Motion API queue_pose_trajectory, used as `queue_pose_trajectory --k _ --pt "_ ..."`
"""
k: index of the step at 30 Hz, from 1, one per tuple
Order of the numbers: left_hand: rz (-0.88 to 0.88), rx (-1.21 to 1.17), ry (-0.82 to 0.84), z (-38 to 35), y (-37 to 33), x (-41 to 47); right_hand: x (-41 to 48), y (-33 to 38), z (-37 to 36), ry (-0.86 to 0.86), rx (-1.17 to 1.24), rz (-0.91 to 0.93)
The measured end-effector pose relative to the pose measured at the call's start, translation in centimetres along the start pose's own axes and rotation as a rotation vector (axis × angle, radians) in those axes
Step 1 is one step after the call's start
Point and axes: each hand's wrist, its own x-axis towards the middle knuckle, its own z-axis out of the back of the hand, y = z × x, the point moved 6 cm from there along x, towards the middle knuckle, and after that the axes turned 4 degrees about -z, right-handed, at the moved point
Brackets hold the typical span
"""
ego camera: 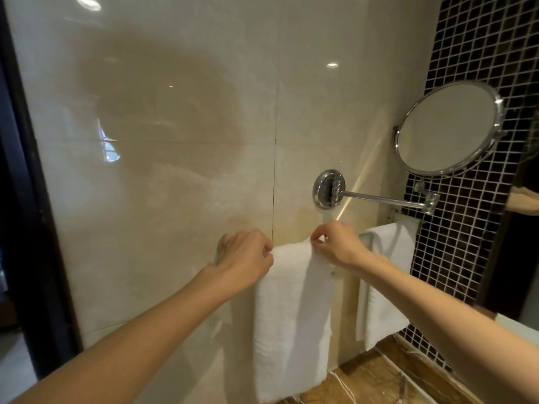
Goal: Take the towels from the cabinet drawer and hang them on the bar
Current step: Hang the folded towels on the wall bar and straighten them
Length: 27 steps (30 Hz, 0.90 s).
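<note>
Bright, even light, round glare spots on glossy wall, edges bent by wide-angle lens

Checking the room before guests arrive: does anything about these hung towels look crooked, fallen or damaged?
Nothing stands out. The left hand and right hand pinch the top edge of the nearer towel, which hangs straight; the farther towel hangs beside the mosaic wall. No spills or damage show.
</note>
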Motion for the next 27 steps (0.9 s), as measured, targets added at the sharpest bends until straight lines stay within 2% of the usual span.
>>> queue_pose_trajectory --k 4,6,8,10,16,20,23,27 --pt "-0.087 0.153 -0.019 -0.7 -0.1 0.0 -1.1 0.9 -0.3 -0.033 -0.141 0.093" --pt "-0.128 0.215 -0.015 -0.6 -0.7 -0.3 -2.2 2.5 -0.3 -0.050 -0.136 0.224" --pt "-0.137 0.257 -0.049 -0.3 -1.2 -0.6 -3.1 4.0 -1.3 0.009 -0.152 0.369" --pt "-0.132 0.282 -0.072 -0.2 -1.4 -0.8 -3.3 4.4 -2.3 0.060 -0.152 0.380" --pt "-0.153 0.314 -0.127 -0.6 -1.3 -1.6 -3.5 4.5 -2.2 0.021 -0.100 0.381" --pt "-0.237 0.283 -0.277 0.0 -1.5 -2.6 -3.3 4.3 -2.4 0.042 -0.100 0.366" --pt "-0.328 0.127 -0.432 0.2 -2.2 -4.0 -3.6 4.2 -2.6 0.029 -0.085 0.383" --pt "-0.501 -0.008 -0.485 -0.6 -3.9 -7.0 -4.2 4.9 -2.5 -0.025 -0.030 0.468"
